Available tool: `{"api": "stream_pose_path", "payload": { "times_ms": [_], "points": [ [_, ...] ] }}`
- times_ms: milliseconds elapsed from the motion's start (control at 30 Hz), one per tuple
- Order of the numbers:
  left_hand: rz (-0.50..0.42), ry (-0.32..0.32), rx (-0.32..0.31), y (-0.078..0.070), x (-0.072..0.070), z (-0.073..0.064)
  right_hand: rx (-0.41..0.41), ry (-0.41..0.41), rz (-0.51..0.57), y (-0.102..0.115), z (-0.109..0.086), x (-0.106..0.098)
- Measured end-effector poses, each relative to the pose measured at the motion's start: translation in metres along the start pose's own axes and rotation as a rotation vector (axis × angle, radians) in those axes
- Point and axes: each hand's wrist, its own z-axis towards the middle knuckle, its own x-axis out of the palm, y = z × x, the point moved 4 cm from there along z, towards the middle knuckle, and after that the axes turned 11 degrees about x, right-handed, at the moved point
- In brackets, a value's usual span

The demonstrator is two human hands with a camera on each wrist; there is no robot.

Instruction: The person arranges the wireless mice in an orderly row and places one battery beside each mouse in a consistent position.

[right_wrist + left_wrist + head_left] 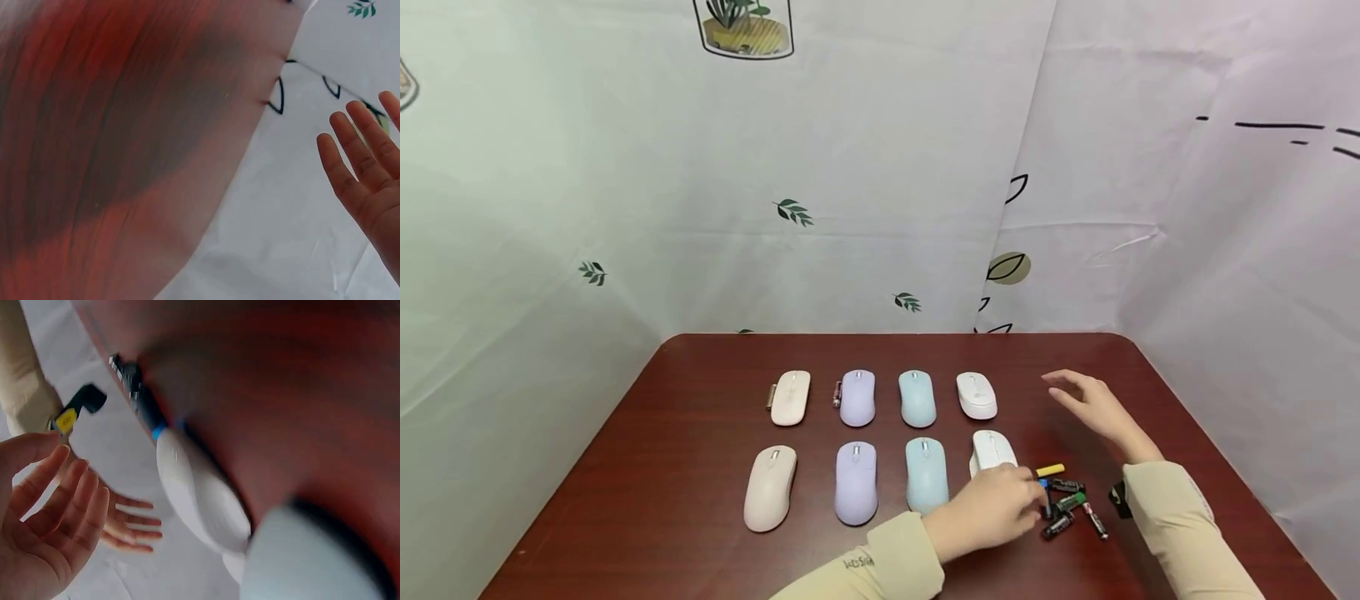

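My left hand [992, 510] hangs over the table with nothing in it, its fingers loosely bent in the left wrist view. It partly covers the front white mouse [992, 450], and its fingertips are beside a loose group of batteries. Among these are a yellow battery [1050, 470], a green-ended battery [1070, 502], a black battery [1058, 526] and a silver-and-black one [1096, 522]. Farther back on the right, my right hand [1093, 407] is raised and holds nothing; its fingers are extended in the right wrist view. The back white mouse [977, 396] lies to its left.
Two rows of mice cover the middle: beige [771, 488], lilac [856, 483] and light blue [927, 475] in front, with similar ones behind. Batteries lie against the left sides of the back cream mouse [792, 398] and back lilac mouse [857, 398]. Patterned white cloth [850, 167] hangs behind the table.
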Motion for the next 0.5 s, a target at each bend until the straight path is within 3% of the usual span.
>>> {"api": "stream_pose_path", "payload": {
  "times_ms": [200,267,500],
  "points": [
    [0.064,0.169,0.176,-0.02,0.022,0.011,0.024,0.001,-0.008,-0.016,-0.006,-0.006],
    [0.08,0.203,0.208,-0.023,0.027,0.013,0.039,0.004,-0.013,-0.021,-0.007,-0.006],
    [0.175,0.238,0.185,-0.026,0.042,0.024,0.051,0.009,-0.032,-0.03,-0.011,-0.008]
  ]
}}
